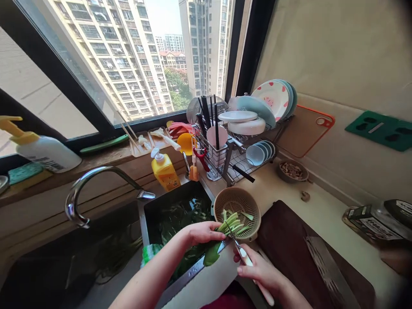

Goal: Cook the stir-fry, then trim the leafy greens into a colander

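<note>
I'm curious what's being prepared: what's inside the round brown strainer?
Inside the strainer, pale green stem pieces show against the slotted surface. The green stems in the left hand cover part of it; whatever lies beneath cannot be seen.

I am in a kitchen, and it looks like one in a home. My left hand (206, 232) holds green stalks (236, 223) near a sink (195, 270) with a shiny tap (103, 170) and a yellow soap bottle (165, 172) by it. Plates (272, 99) stand in a metal dish rack (229, 159), and a dark cutting board (286, 234) lies on the counter (333, 210). Through the big window (237, 49) I see tall buildings (120, 56) with lots of little windows, and green trees (179, 89) far down.
</note>
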{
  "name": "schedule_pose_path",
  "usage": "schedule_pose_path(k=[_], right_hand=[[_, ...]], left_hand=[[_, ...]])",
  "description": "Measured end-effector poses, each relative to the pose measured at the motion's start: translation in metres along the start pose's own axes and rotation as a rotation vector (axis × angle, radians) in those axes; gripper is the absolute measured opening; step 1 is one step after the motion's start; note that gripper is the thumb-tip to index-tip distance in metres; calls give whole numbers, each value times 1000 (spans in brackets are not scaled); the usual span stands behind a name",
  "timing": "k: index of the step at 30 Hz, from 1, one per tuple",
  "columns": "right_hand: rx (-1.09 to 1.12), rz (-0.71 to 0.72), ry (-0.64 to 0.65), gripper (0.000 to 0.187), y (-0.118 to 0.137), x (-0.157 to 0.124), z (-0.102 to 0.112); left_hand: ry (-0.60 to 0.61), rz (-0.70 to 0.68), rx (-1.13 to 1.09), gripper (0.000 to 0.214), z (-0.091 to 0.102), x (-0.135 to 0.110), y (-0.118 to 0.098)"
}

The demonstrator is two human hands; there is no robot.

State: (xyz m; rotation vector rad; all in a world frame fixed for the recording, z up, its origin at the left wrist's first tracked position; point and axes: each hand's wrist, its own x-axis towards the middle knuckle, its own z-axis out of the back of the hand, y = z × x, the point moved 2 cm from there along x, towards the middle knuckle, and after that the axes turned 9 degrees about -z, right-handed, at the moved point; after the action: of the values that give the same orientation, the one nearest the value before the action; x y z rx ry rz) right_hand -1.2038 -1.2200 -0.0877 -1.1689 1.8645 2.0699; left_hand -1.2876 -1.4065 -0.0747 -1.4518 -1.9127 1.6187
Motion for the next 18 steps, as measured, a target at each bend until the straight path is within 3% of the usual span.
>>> schedule_pose_path(k=[4,7,11,15,18], right_hand=[[-130,73,-61,49,0,-1,19],[-187,104,-138,39,-4,4,31],[-265,14,-252,17,-15,15,43],[-266,-54,-320,20,-24,22,51],[-184,-80,-335,21,-24,21,57]], left_hand=[[30,40,-29,36,0,19,-3],[49,81,-47,32,3,34,-6],[109,176,-73,31,9,54,-7],[62,187,-61,31,14,67,-1],[14,226,-24,36,16,63,2]])
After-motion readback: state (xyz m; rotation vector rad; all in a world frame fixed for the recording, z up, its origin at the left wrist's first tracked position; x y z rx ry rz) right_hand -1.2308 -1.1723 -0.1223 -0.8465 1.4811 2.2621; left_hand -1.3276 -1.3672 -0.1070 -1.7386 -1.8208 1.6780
